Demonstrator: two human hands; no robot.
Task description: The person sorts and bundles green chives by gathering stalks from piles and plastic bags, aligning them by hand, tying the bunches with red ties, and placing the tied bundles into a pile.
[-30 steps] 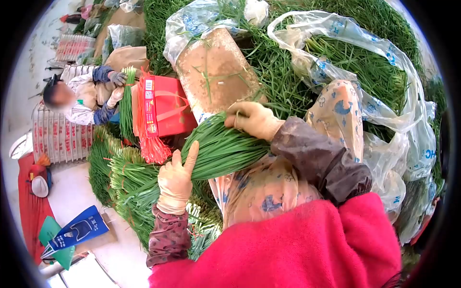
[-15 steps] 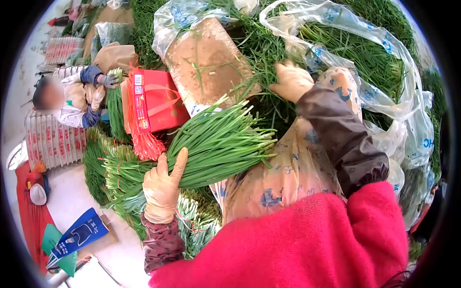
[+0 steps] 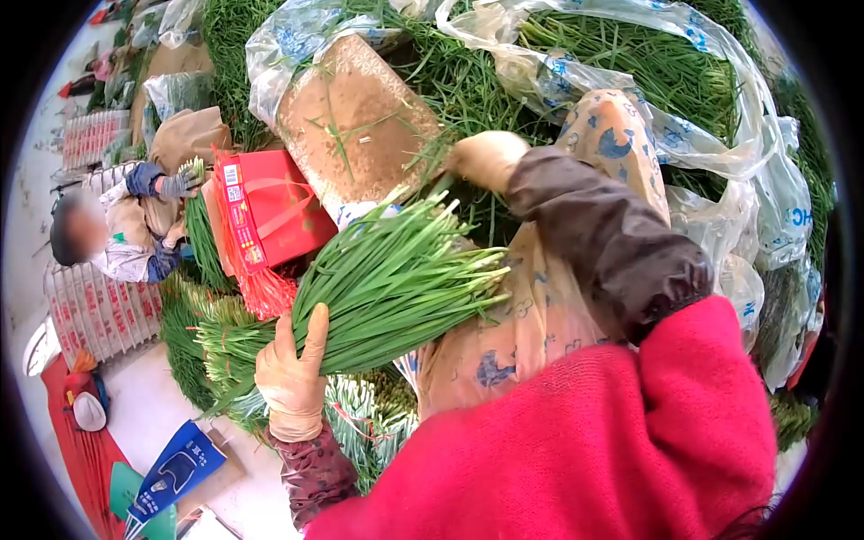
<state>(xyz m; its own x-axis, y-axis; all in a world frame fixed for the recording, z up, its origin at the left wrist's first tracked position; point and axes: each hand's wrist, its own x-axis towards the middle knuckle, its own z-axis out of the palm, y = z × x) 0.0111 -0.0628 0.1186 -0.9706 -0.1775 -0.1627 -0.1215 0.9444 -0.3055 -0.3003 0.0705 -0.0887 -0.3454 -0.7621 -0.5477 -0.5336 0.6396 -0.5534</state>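
Observation:
My left hand (image 3: 290, 376), in a pale glove, is closed around the lower end of a thick bunch of garlic chives (image 3: 387, 292). Thumb and forefinger lie along its near side, and the pale cut ends point to the right over my covered lap. My right hand (image 3: 489, 160), gloved too, is curled at the right edge of a dirty, worn board (image 3: 351, 117). Its fingertips are blurred and partly hidden, and dark green strands show just below them. Several loose chive blades lie on the board.
A red box (image 3: 283, 207) with red ties (image 3: 270, 292) stands left of the bunch. Loose chives fill an open plastic bag (image 3: 756, 144) at the upper right. Tied bunches (image 3: 364, 418) lie below my left hand. A co-worker (image 3: 130, 220) sits at the far left, holding chives.
My right hand has moved left and slightly down from the loose chives to the board's edge, its fingers curling. My left hand keeps the bunch. The whole view has shifted a little.

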